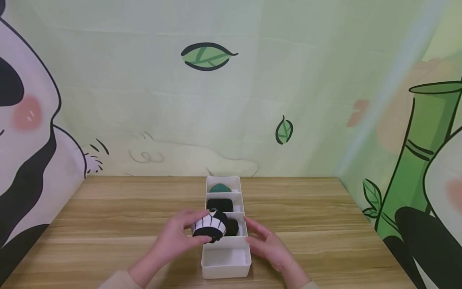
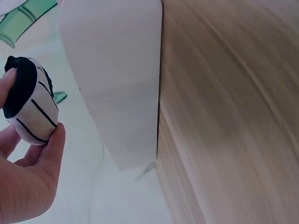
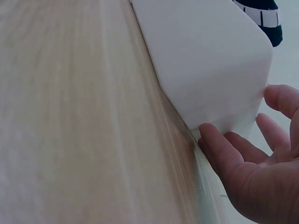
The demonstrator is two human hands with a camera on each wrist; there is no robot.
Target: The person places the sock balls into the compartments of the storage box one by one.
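My left hand [image 1: 176, 234] pinches a rolled-up pair of black and white striped socks [image 1: 209, 225] between thumb and fingers, above a long white divided box [image 1: 226, 271]. In the left wrist view the striped roll [image 2: 39, 105] is beside the box wall [image 2: 114, 70], thumb on its black end. My right hand [image 1: 268, 245] rests its fingertips against the box's right side, fingers slightly bent. Dark rolled bundles, a black one [image 1: 232, 227] and another black one [image 1: 220, 205], lie in the middle compartments, the nearer partly hidden by the striped roll. A teal bundle [image 1: 220, 188] is in the farthest compartment.
The box stands on a wood-grain table [image 1: 144, 200], its far end close to the table's back edge. Behind hangs a pale green backdrop [image 1: 144, 100] printed with pandas, leaves and bamboo.
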